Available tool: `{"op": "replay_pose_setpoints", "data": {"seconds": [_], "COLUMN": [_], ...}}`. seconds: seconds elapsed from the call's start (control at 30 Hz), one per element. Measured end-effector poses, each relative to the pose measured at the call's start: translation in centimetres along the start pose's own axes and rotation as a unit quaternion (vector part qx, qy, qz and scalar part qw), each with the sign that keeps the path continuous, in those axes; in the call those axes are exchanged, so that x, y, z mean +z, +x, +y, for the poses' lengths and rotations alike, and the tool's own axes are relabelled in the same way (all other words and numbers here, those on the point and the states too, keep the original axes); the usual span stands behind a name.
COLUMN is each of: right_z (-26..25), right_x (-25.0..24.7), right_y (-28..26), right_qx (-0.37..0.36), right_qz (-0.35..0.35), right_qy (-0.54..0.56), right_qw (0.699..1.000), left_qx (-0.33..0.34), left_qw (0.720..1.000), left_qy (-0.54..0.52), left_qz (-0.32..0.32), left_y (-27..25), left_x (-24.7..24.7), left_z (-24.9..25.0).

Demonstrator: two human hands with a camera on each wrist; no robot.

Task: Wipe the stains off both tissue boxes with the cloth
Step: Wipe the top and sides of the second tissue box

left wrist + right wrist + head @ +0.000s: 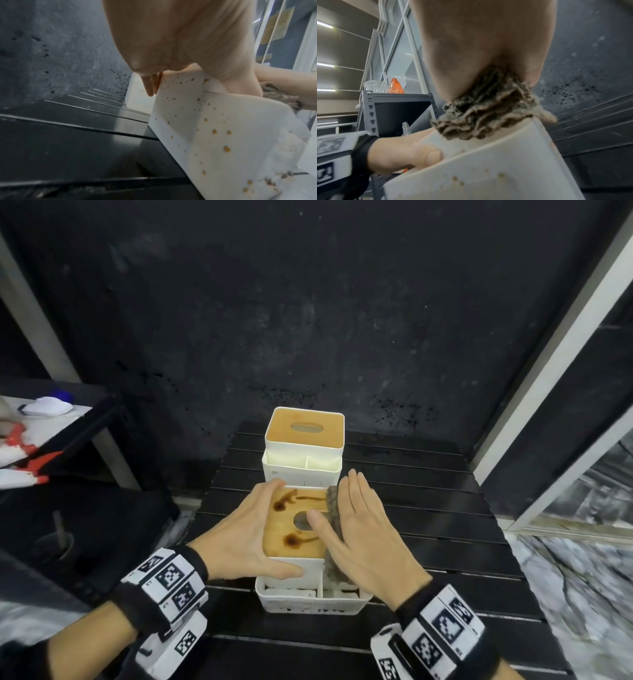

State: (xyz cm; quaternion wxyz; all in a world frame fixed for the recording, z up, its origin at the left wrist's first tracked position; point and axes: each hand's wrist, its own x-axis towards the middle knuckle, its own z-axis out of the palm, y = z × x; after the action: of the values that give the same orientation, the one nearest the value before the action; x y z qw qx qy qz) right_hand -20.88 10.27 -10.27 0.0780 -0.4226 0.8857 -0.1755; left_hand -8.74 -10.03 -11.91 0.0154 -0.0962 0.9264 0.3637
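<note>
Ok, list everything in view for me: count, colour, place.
near box: 1, white, wood lid with brown stains, table front
far box: 1, white, wood lid, behind it
cloth: 1, grey-brown, on near box lid, right side
table: 1, black slats
shelf: 1, dark metal, on the left
orange bottle: 1, on shelf
left hand: holds near box
right hand: flat, presses cloth
</note>
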Motion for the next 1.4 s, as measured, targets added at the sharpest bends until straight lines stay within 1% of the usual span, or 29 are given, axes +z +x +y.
{"op": "replay_pose_setpoints", "data": {"seconds": [0.1,0.2,0.27,0.37,0.43,0.6,0.7,0.83,1.03,1.1,1.23,1.4], "right_z": [-0.5,-1.0,-0.8,-0.1,-0.1,-0.6,-0.2,0.3,-0.5,-0.1,0.4,0.1], "right_x": [0.0,-0.2,-0.3,-0.1,0.2,0.3,0.0,0.0,-0.2,-0.2,-0.2,-0.1], "right_y": [-1.7,-4.0,-3.3,-0.6,-0.1,-3.4,-2.2,0.2,-3.2,-2.2,0.3,-2.0], "right_qx": [-0.011,-0.017,-0.010,0.006,0.009,-0.002,0.001,0.002,-0.007,-0.008,-0.006,-0.023], "right_qz": [-0.011,-0.027,-0.025,-0.007,-0.001,-0.018,-0.022,-0.002,-0.033,-0.031,-0.003,-0.016], "right_qy": [0.000,-0.003,-0.014,-0.020,-0.019,-0.009,-0.023,-0.010,-0.020,-0.028,-0.010,-0.021], "right_qw": [1.000,0.999,1.000,1.000,1.000,1.000,1.000,1.000,0.999,0.999,1.000,0.999], "left_qx": [0.002,0.009,0.009,0.006,0.008,0.011,0.010,0.008,0.013,0.012,0.011,0.012], "left_qw": [1.000,1.000,1.000,1.000,1.000,1.000,1.000,1.000,1.000,1.000,1.000,1.000], "left_qy": [0.016,0.002,-0.007,-0.004,0.000,0.002,-0.006,-0.003,-0.003,-0.006,-0.006,0.002], "left_qz": [0.001,0.001,0.001,0.001,0.004,0.001,-0.004,0.003,-0.009,-0.010,-0.008,-0.012], "left_y": [0.0,0.0,0.0,0.1,0.0,0.0,0.1,0.4,0.6,0.5,0.7,0.8], "left_x": [0.0,0.0,0.2,0.2,0.2,0.1,0.3,0.2,0.2,0.3,0.2,0.1], "left_z": [0.2,0.2,0.1,0.0,0.1,0.0,-0.2,-0.4,-0.6,-0.7,-0.7,-0.7]}}
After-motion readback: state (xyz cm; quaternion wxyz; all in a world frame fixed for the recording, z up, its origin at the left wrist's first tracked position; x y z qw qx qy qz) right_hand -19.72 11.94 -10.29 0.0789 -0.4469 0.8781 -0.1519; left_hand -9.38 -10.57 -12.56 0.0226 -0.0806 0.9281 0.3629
